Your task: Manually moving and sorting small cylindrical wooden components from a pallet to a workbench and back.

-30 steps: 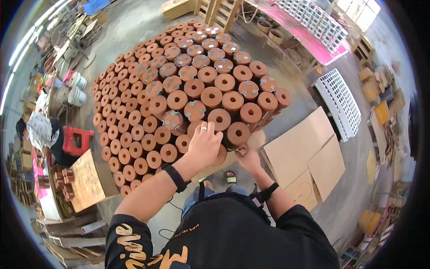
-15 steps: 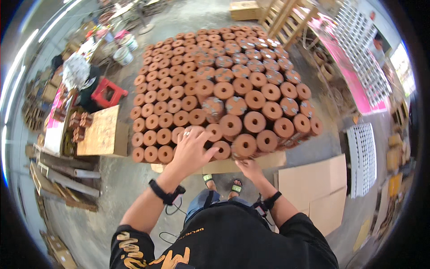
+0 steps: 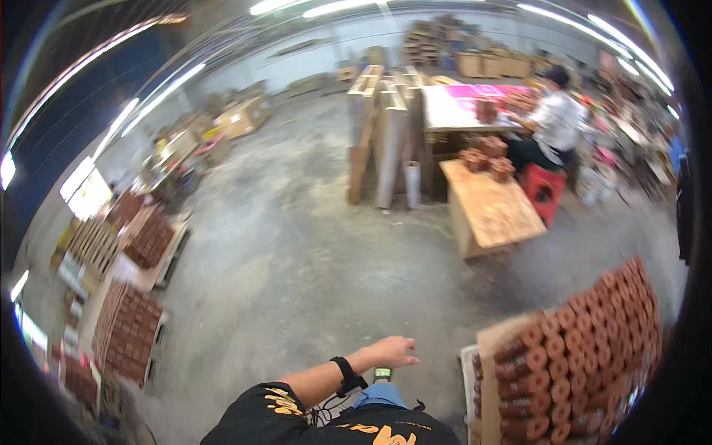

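Note:
My left hand [image 3: 391,351] hangs in front of my body above the concrete floor, empty, with its fingers loosely extended. A black strap [image 3: 347,377] circles that wrist. Nearest to it, off to the right and apart from it, stands a tall stack of reddish-brown cylinders [image 3: 561,387] with round holes through their middles. A cardboard sheet [image 3: 498,343] shows along the near side of the stack. My right hand is out of view.
Ahead is a wooden box table [image 3: 495,215] bearing several brown parts. Behind it a person [image 3: 558,122] sits on a red stool [image 3: 543,191] at a pink-topped table [image 3: 454,107]. Upright boards [image 3: 389,141] lean beside it. Pallets of stacked brown pieces [image 3: 127,334] line the left.
My view has swung left, so the cylinder stack now lies at the right. My left hand has come off the cylinders, and my right hand has left the view.

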### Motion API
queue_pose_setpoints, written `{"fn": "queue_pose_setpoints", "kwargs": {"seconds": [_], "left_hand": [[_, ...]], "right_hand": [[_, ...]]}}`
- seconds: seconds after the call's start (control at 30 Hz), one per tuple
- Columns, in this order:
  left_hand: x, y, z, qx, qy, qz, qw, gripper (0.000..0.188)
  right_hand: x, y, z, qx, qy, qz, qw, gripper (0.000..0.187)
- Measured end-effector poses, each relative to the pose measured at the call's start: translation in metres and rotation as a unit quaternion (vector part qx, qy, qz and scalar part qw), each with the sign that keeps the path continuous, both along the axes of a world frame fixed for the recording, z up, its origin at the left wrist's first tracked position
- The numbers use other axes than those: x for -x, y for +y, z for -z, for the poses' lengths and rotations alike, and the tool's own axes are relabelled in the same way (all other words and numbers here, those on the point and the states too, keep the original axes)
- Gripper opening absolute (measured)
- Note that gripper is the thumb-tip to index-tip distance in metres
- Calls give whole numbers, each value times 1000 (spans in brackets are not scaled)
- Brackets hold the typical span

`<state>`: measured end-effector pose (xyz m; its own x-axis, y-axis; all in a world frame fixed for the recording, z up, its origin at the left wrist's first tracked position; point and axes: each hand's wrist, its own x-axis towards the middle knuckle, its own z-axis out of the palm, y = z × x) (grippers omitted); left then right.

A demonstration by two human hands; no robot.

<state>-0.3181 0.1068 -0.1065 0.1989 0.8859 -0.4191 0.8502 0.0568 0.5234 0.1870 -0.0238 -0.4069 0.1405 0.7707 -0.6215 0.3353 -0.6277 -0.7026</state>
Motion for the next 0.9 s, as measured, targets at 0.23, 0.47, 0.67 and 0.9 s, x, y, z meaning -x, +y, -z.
{"fn": "queue_pose_setpoints", "kwargs": {"seconds": [0.23,0.47,0.67,0.9], "left_hand": [[103,-26,-8,15,25,-155,987,51],[204,2,4,-54,20,-233,971,54],[253,49,17,31,-27,-333,942,55],[316,181,19,72,30,-305,949,58]], "right_hand": [[76,157,-5,84,24,-207,975,32],[196,269,-9,-13,3,-209,978,23],[315,366,-115,-43,-168,-292,941,48],[384,508,-97,17,-141,-230,963,44]]}}
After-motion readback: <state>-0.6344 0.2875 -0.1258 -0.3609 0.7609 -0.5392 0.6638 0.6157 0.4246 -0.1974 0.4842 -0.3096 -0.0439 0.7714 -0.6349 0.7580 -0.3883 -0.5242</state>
